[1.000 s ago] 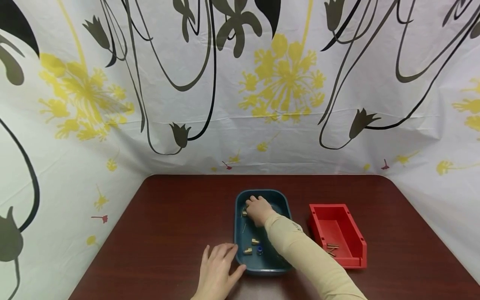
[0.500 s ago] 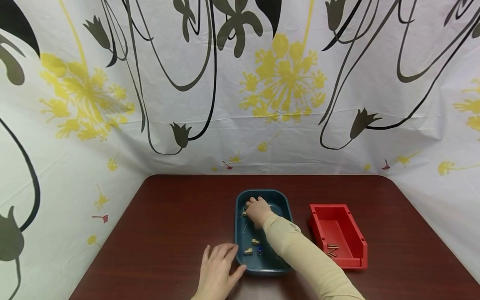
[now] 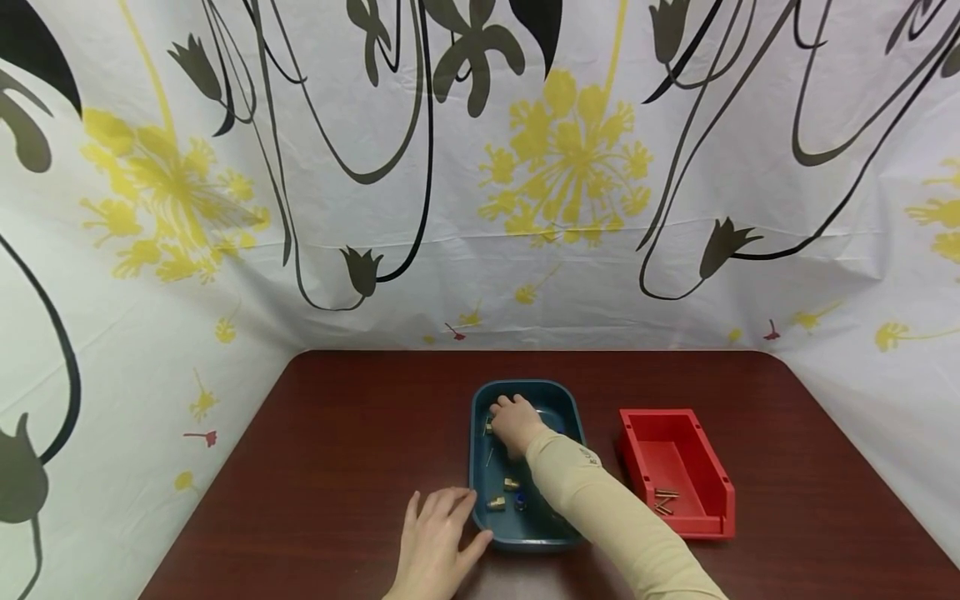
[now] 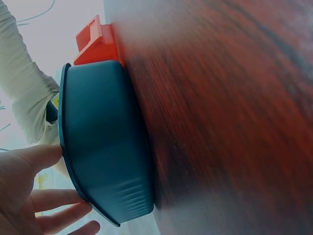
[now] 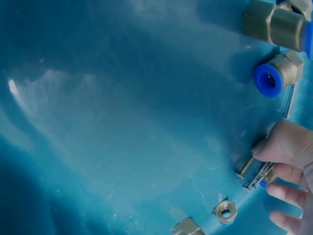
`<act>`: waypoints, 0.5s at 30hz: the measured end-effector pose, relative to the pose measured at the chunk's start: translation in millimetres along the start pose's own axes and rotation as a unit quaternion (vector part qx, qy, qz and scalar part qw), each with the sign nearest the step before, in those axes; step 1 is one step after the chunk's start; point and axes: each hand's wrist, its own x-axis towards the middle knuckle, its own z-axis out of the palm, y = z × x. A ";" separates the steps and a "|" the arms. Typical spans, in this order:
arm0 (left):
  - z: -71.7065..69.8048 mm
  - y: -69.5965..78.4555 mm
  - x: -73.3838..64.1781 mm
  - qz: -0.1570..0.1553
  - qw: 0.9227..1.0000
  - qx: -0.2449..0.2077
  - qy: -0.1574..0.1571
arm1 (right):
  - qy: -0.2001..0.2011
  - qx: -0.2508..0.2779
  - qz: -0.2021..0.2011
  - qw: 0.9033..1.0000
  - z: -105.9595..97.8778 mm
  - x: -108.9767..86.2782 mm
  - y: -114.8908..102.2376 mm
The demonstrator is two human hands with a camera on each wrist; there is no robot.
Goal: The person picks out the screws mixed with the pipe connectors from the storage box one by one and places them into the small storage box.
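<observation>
The dark teal tray (image 3: 532, 532) holds metal screws and brass fittings, some with blue ends. My right hand (image 3: 516, 425) reaches into its far left part. In the right wrist view, thumb and fingers pinch at a small bunch of long screws (image 5: 259, 176) on the tray floor. A blue-ringed fitting (image 5: 275, 77) and a larger fitting (image 5: 274, 24) lie close by. My left hand (image 3: 438, 542) touches the tray's near left rim, fingers spread and fairly straight; the left wrist view shows thumb and fingertips at that rim.
Right of the tray stands a red bin (image 3: 682, 467) with several brass-coloured screws or pins (image 3: 664, 498) at its near end. Both containers sit on a dark wooden table (image 3: 360, 450). Patterned cloth (image 3: 465, 208) hangs behind and at the sides.
Right hand and forearm shift very slightly within the tray, the fingers staying over its far left part. The left hand stays at the rim.
</observation>
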 end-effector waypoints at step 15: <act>2.6 -0.8 -1.0 0.015 1.000 0.008 0.023 | 0.028 0.069 -0.027 0.997 -25.6 -6.1 10.0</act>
